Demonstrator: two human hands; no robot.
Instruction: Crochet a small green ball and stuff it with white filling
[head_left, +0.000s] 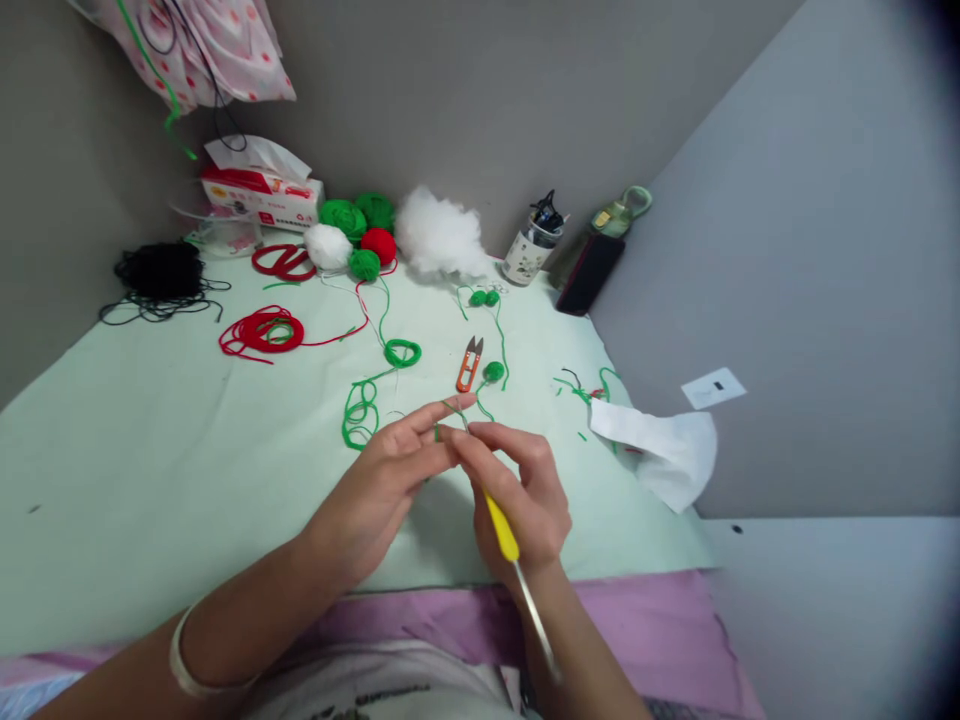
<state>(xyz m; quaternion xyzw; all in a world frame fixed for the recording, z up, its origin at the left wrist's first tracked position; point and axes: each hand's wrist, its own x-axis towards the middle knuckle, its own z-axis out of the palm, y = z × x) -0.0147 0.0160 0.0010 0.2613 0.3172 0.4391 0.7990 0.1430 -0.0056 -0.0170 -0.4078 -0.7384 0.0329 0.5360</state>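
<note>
My right hand (525,490) is closed round a crochet hook (501,527) with a yellow grip; its metal shaft sticks out back toward my forearm. The hook's tip meets the fingers of my left hand (397,465), which pinch green yarn (437,433), with a strand running over the outstretched index finger. Any stitches between the fingertips are too small to make out. Just beyond the fingers lie orange thread snips (469,364) and a small green crocheted ball (493,372). Loops of green yarn (361,412) rest left of my fingertips.
Along the wall stand yarn balls (343,218), white stuffing (441,235), a tissue box (262,197), a pen cup (531,250) and a dark phone (591,275) against a bottle (621,212). Red yarn (262,330) and black yarn (160,272) lie left; crumpled white paper (667,450) lies right.
</note>
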